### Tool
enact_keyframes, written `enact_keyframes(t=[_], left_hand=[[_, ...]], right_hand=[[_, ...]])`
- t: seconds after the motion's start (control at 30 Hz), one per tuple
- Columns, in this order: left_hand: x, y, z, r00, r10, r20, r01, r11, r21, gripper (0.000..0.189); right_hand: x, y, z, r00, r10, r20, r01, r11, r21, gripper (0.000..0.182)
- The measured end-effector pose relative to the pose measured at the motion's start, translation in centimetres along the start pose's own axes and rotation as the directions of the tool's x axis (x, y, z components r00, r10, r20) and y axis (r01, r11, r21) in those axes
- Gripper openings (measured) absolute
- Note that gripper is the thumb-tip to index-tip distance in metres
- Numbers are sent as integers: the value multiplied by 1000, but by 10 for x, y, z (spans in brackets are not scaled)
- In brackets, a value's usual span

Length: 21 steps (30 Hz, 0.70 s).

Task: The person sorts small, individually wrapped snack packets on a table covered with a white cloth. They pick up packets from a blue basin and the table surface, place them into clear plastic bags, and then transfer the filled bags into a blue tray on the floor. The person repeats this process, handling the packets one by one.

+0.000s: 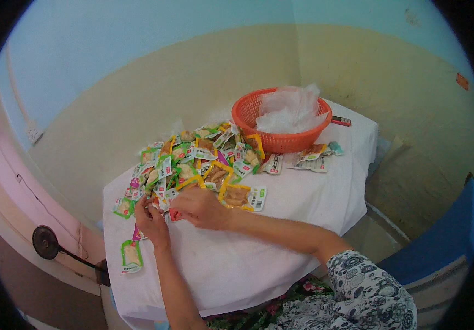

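A heap of small sealed food packets (pixel 187 163), with green, yellow or white edges, lies on a white cloth-covered table (pixel 253 247). At the near left edge of the heap is my left hand (pixel 152 220), its fingers bent around or against small packets; its exact hold is unclear. My right hand (pixel 201 208) is just to the right, over the near edge of the heap, with a red-and-white packet (pixel 175 214) at its fingertips. A yellow-edged packet (pixel 237 196) lies beside my right wrist. One green-edged packet (pixel 131 253) lies apart at the near left.
An orange plastic basket (pixel 282 142) holding clear plastic bags (pixel 290 111) stands behind the heap on the right. Several packets (pixel 311 161) lie in front of it, and a small red-and-black object (pixel 341 120) lies to its right. Walls rise behind the table; a black fan (pixel 46 242) is at left.
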<state>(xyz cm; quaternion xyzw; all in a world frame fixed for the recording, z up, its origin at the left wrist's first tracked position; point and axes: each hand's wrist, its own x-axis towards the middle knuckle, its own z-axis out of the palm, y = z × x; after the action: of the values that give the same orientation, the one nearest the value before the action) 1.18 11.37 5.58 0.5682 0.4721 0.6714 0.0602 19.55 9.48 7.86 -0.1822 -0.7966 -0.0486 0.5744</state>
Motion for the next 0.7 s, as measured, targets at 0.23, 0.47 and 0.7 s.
enact_keyframes(t=[0.23,0.47,0.7], left_hand=[[0,11,-2,999,-44,-12,43,994,-102,29],[0,7,-2,998,-55,-34,49,988,-146,31],[1,6,2,993,-122,3,120,973,-196,30]], right_hand=[[23,91,-142,999,34,-6,-30,776,-630,20],[-2,130,-243,671,740,-50,-511,412,-754,26],[-11,154,-251,779,529,-337,-627,629,-460,20]])
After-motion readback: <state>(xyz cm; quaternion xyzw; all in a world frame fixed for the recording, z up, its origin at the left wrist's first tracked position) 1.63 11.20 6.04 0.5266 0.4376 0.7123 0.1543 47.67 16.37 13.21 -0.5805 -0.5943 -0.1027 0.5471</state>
